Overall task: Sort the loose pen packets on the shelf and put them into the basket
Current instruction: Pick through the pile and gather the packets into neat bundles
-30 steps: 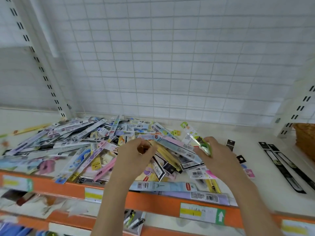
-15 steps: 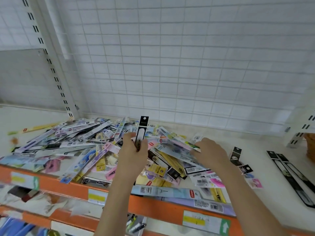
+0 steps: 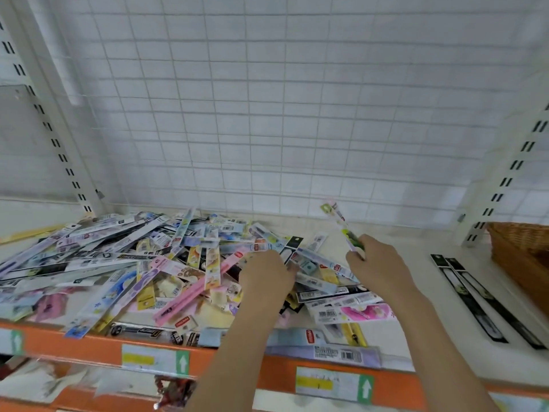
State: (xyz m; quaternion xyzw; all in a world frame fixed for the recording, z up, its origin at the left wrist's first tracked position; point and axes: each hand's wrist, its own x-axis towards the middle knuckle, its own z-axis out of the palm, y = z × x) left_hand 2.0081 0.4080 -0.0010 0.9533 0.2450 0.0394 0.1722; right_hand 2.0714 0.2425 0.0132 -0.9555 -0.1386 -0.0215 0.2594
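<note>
Most of the basket [image 3: 523, 257], at three o'clock, is cut off by the frame edge. The left hand [image 3: 266, 278] presses into the pen packets [image 3: 133, 263], its fingertips hidden; the right hand [image 3: 377, 263] grips a green packet [image 3: 341, 224]. Two black packets [image 3: 475, 295] lie at four o'clock.

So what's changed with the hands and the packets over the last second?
The left hand let go of the black-topped packet it had lifted upright; that packet now lies on the colourful packet pile, the hand resting low on it. The right hand has raised a green-and-pink packet in its grip. The two black packets and wicker basket stayed put.
</note>
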